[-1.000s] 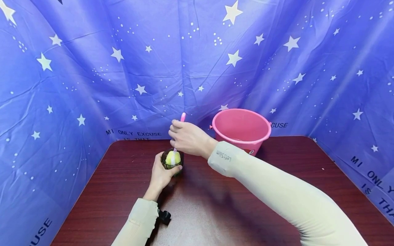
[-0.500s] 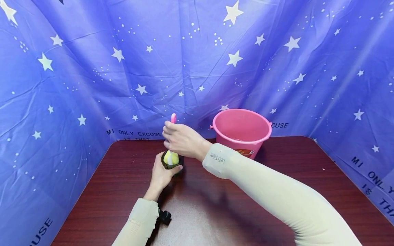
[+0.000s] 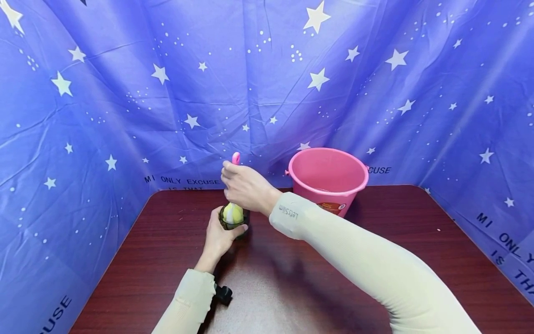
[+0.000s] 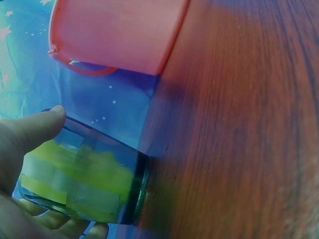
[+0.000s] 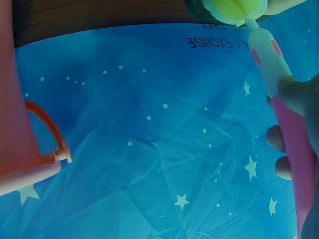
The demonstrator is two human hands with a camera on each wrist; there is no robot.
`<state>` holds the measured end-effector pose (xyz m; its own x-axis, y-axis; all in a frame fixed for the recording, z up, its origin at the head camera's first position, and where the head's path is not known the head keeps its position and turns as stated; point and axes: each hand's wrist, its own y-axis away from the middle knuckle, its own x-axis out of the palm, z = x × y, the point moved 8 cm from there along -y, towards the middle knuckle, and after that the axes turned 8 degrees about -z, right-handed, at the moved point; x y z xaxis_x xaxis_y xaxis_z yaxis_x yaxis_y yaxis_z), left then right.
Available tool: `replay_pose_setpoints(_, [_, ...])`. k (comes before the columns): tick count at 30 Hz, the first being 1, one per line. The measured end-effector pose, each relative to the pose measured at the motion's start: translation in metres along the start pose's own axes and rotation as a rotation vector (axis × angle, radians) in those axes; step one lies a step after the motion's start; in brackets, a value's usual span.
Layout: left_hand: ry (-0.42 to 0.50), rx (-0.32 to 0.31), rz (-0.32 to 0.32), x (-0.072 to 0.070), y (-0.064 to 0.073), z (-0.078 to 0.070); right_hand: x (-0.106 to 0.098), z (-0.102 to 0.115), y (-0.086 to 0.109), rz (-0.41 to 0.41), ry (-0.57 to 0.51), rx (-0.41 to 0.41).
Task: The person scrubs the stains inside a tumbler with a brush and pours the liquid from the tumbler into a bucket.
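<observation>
My left hand (image 3: 221, 236) grips a dark green-tinted glass (image 4: 99, 184) on the left half of the table, thumb on the near side and fingers around the far side. Inside the glass is the yellow and white sponge head (image 3: 232, 214) of a cup brush; through the wall in the left wrist view it fills much of the inside. My right hand (image 3: 248, 185) holds the brush's handle (image 5: 294, 149), pink with a white neck, above the glass. The handle's looped end (image 3: 236, 158) sticks up past the fist.
A pink bucket (image 3: 327, 191) with a label stands behind and to the right of the glass, close to my right forearm. The dark red wooden table (image 3: 333, 287) meets a blue star-printed curtain (image 3: 267, 93) at the back and sides.
My right hand has shifted left with the brush handle, and the handle's looped end has turned. The left hand and the glass have stayed in place.
</observation>
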<state>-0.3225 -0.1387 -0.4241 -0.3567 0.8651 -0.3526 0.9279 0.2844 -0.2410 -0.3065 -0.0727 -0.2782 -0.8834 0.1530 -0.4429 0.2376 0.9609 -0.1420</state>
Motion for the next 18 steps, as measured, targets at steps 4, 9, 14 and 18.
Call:
replay_pose_setpoints(4, [0.008, -0.005, -0.001, 0.0, 0.0, 0.0, 0.006, -0.002, 0.002, 0.041, -0.02, 0.008])
replay_pose_setpoints(9, [0.021, 0.011, -0.017, 0.0, 0.0, 0.0, 0.011, -0.006, 0.006, 0.056, -0.044, 0.024])
replay_pose_setpoints(14, [0.02, 0.013, -0.027, 0.0, -0.001, 0.001, 0.013, -0.009, 0.01, 0.059, -0.05, 0.034])
replay_pose_setpoints(18, [0.013, 0.007, -0.022, 0.001, -0.001, 0.001, 0.014, -0.01, 0.013, 0.062, -0.062, 0.037])
